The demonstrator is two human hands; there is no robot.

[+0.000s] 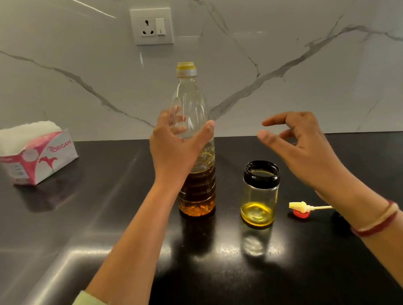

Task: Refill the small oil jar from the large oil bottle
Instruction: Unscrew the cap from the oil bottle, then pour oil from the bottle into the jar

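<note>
1. The big bottle point(197, 184) stands up in the middle of the black counter point(102, 211). Brown-gold oil fills about the bottom third. The top part is see-through.
2. The small jar point(260, 196) stands just to the right of the bottle and does not touch it. Its black top is open, and a little yellow oil sits at the bottom.
3. The left hand point(173, 150) holds the bottle round its middle, with the thumb on one side and the fingers curled round the other.
4. The right hand point(303, 147) is up in the air, above the jar and a bit to its right. Its fingers are bent a little and spread apart, and they hold nothing.
5. A white spout piece point(301, 207) and a red cap point(300, 214) lie on the counter just right of the jar, by the right wrist.
6. A tissue box point(38, 158) sits far off to the left, near the wall point(308, 43). There is bare counter between it and the bottle, and in front of the jar.
</note>
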